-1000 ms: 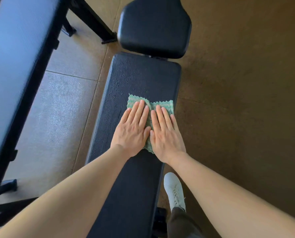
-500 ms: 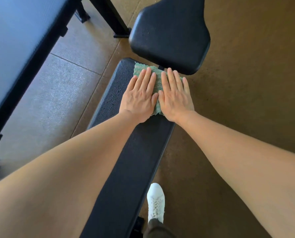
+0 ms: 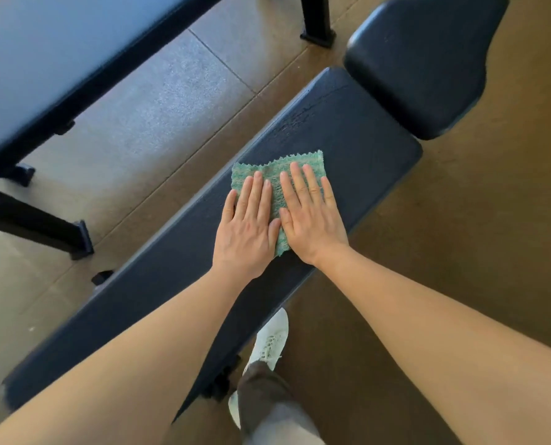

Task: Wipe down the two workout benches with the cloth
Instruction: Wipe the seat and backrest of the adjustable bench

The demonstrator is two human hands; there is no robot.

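The green knitted cloth (image 3: 277,170) is lying flat on the long black pad of the near bench (image 3: 348,130), toward its far end. Its zigzag edge is showing past the fingertips, while the left hand (image 3: 248,232) and right hand (image 3: 309,220) are pressing on it side by side with straight fingers. This bench is running diagonally, its separate seat pad (image 3: 428,59) sitting just beyond a narrow gap. The second bench (image 3: 59,53), dark-padded on a black frame, is standing apart at upper left, catching bluish light.

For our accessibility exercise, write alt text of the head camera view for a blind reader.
A person's left hand and right hand press a green cloth flat on a black bench, seen from above. A second bench stands to the upper left.
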